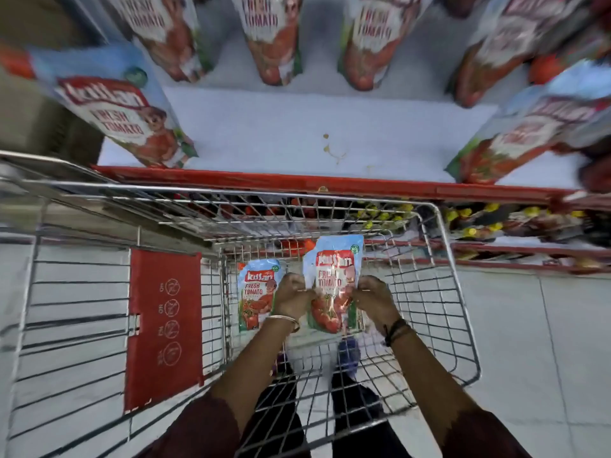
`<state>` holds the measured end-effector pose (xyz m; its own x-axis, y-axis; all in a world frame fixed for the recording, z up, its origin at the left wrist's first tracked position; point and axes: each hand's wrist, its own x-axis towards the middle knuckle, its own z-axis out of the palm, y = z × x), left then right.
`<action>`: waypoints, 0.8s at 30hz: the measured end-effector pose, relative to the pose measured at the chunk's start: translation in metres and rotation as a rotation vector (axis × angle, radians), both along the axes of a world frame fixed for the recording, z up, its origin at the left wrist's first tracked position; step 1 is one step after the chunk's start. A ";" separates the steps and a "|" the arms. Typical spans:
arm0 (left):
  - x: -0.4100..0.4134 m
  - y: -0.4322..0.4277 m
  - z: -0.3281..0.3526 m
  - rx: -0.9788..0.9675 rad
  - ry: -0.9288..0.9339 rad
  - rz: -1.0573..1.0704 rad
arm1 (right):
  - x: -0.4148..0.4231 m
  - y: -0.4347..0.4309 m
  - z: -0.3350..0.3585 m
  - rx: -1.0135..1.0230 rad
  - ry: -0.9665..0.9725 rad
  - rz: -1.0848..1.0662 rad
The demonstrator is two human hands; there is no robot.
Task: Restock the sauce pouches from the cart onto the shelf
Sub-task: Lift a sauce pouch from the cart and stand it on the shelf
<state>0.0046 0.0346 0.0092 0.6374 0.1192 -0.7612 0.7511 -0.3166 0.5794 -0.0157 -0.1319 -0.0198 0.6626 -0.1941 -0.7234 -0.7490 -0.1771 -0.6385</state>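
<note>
Inside the wire cart [439, 226] I hold a blue and red tomato sauce pouch [334, 276] upright. My left hand [292, 297] grips its left edge and my right hand [373, 297] grips its right edge. A second pouch [256, 292] lies flat on the cart's bottom, just left of my left hand. The white shelf [297, 133] with a red front lip lies beyond the cart. Several matching pouches stand on it, one at the front left [122, 110], one at the front right [515, 140], and a row [271, 38] along the back.
A red child-seat flap [163, 325] stands in the cart's left section. Lower shelves [512, 223] with yellow-capped bottles show beneath the red lip. A small stain [330, 150] marks the shelf's bare middle. Grey floor tiles [545, 342] lie to the right.
</note>
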 end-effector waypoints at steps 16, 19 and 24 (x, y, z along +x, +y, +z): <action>0.041 -0.036 0.177 -0.235 -0.722 0.114 | 0.040 -0.020 0.209 -0.043 -0.722 -0.130; 0.065 -0.043 0.197 -0.219 -0.844 0.128 | 0.064 -0.018 0.228 -0.098 -0.828 -0.161; 0.108 -0.049 0.214 -0.203 -0.921 0.144 | 0.106 -0.016 0.231 -0.103 -0.930 -0.216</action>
<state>0.1122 -0.0145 0.2233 0.9863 0.1640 0.0174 -0.0035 -0.0847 0.9964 0.0906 -0.1479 0.2113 0.9052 -0.4127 0.1013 0.0268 -0.1825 -0.9828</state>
